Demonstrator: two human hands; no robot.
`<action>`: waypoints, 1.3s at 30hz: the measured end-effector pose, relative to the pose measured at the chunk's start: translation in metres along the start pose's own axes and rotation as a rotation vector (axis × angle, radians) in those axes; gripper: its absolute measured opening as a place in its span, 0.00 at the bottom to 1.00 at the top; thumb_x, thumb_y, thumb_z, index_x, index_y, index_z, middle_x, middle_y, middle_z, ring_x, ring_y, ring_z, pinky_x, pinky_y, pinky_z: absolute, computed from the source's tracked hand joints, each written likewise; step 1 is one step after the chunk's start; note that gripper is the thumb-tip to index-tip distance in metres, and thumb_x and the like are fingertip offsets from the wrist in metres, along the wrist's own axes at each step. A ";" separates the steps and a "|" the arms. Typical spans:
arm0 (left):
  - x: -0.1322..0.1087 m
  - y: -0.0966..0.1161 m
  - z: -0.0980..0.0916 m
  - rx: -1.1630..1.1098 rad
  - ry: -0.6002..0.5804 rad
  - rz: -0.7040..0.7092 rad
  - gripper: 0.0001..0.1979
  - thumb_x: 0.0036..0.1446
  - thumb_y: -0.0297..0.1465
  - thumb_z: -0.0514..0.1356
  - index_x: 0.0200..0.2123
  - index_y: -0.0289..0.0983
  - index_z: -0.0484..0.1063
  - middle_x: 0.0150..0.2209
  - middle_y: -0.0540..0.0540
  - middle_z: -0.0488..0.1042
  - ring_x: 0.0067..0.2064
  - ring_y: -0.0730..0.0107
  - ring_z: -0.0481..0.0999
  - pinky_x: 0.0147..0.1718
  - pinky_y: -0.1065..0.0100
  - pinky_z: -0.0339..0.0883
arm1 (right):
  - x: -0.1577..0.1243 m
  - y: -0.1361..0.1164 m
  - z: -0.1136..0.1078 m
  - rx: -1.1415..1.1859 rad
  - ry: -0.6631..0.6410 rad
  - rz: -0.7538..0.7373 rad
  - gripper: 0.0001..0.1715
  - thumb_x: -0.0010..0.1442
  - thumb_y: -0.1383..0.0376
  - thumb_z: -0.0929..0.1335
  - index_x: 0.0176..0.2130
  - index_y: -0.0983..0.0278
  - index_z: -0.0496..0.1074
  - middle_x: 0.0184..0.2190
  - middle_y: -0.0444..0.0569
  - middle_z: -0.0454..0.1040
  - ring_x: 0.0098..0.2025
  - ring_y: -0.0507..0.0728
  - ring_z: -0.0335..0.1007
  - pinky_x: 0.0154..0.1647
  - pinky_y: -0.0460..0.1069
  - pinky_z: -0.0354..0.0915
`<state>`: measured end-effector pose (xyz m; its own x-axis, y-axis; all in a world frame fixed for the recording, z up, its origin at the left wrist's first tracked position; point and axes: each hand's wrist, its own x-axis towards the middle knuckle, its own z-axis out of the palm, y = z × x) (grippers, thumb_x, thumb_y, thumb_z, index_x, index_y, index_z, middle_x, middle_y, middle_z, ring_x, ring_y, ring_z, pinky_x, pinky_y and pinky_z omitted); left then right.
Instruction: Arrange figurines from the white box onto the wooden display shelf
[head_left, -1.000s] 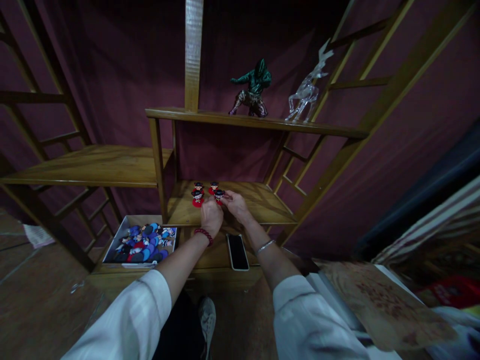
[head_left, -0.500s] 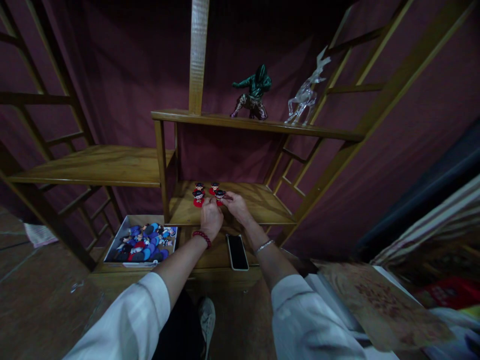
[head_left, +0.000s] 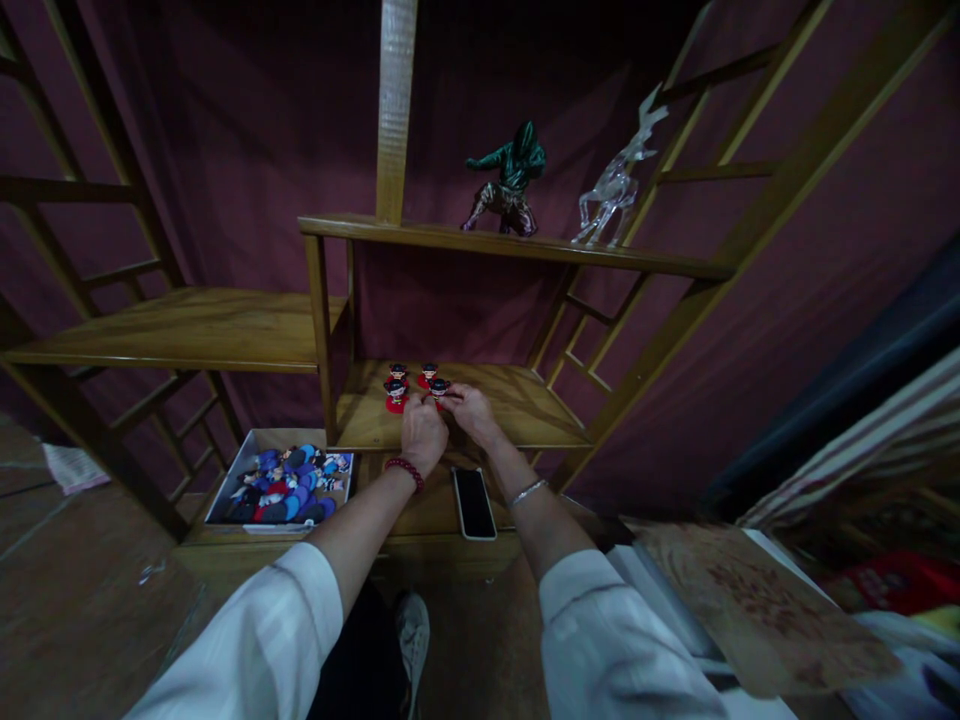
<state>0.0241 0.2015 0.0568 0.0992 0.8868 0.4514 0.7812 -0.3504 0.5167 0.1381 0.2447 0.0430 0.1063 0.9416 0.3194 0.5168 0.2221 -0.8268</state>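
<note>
the right hand [head_left: 471, 408] pinches the side of a round-headed figurine [head_left: 438, 388] on the smooth wooden shelf [head_left: 532, 415] — the left hand [head_left: 424, 438] curls just before it, fingertips hidden, grip unclear — three similar red-and-black figurines [head_left: 396, 391] standing close by

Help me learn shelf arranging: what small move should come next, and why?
Probably ease the left hand and right hand away from the front-right figurine: it appears to stand on the shelf, roughly completing a two-by-two block with the three other figurines.
</note>
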 end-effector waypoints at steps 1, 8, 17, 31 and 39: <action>0.000 0.000 0.000 0.001 -0.003 0.001 0.15 0.51 0.21 0.47 0.39 0.27 0.71 0.39 0.35 0.68 0.43 0.64 0.67 0.45 0.67 0.61 | 0.000 -0.001 0.000 -0.026 0.004 -0.004 0.05 0.46 0.67 0.68 0.29 0.62 0.73 0.33 0.45 0.75 0.34 0.53 0.72 0.38 0.47 0.67; 0.000 -0.001 0.002 0.027 0.011 0.007 0.16 0.51 0.21 0.46 0.40 0.27 0.70 0.38 0.36 0.68 0.42 0.64 0.68 0.43 0.67 0.62 | 0.001 0.001 -0.001 -0.074 0.003 -0.014 0.05 0.47 0.67 0.68 0.29 0.63 0.73 0.34 0.47 0.74 0.34 0.53 0.72 0.39 0.47 0.67; 0.000 -0.001 0.002 0.016 0.013 -0.004 0.16 0.51 0.22 0.47 0.40 0.28 0.70 0.39 0.36 0.69 0.42 0.64 0.67 0.44 0.67 0.62 | 0.002 0.006 0.001 -0.027 0.028 0.003 0.04 0.45 0.65 0.69 0.27 0.62 0.73 0.33 0.44 0.74 0.33 0.52 0.72 0.37 0.46 0.68; -0.002 -0.001 0.001 0.008 0.030 -0.019 0.16 0.52 0.22 0.46 0.39 0.29 0.71 0.39 0.37 0.69 0.42 0.64 0.68 0.44 0.67 0.61 | -0.001 -0.002 0.000 -0.031 0.011 0.004 0.04 0.46 0.66 0.68 0.28 0.64 0.73 0.34 0.46 0.74 0.33 0.53 0.72 0.36 0.46 0.68; -0.003 0.001 -0.003 -0.030 0.041 -0.036 0.14 0.48 0.20 0.49 0.36 0.29 0.71 0.37 0.38 0.69 0.42 0.65 0.68 0.44 0.66 0.62 | 0.000 -0.002 0.000 0.025 -0.016 0.033 0.05 0.45 0.68 0.69 0.29 0.64 0.72 0.34 0.46 0.75 0.36 0.53 0.73 0.39 0.47 0.68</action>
<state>0.0227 0.1974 0.0586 0.0458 0.8859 0.4615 0.7648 -0.3283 0.5543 0.1373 0.2438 0.0446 0.1099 0.9524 0.2843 0.4914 0.1965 -0.8485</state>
